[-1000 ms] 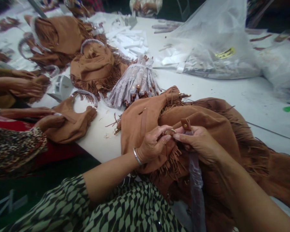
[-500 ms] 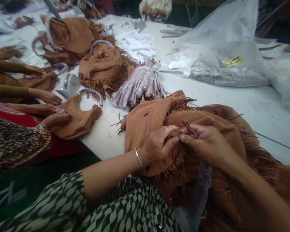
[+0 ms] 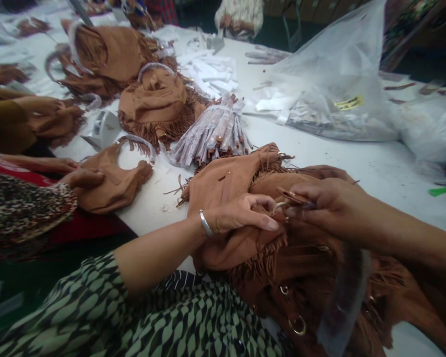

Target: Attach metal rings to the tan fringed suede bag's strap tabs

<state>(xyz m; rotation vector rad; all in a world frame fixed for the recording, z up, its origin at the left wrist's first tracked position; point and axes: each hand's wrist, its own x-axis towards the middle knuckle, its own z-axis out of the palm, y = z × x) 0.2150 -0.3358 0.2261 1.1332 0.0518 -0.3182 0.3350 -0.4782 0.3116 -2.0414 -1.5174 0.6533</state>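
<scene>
Pinching a small metal ring (image 3: pixel 280 206) between them, both hands are working on top of a tan fringed suede bag (image 3: pixel 241 183) in the head view. The left hand (image 3: pixel 241 218) is lying across the bag with its fingers stretched toward the ring, a silver bangle (image 3: pixel 205 223) sitting at the wrist. The right hand (image 3: pixel 325 203) is closing its thumb and fingertips on a brown strap end (image 3: pixel 295 197) that is meeting the ring. The bag is resting at the near edge of the white table (image 3: pixel 375 163), its fringe spilling toward the person's lap. A plastic-wrapped strap (image 3: pixel 342 297) is hanging below the right forearm. Just beyond the bag, a bundle of wrapped straps (image 3: pixel 213 131) is lying on the table, with more tan bags (image 3: pixel 152 99) behind it and a large clear plastic sack (image 3: pixel 334 84) off to the right. At the left, another person's hand (image 3: pixel 83 178) is pressing on a smaller tan piece (image 3: pixel 115 183).
</scene>
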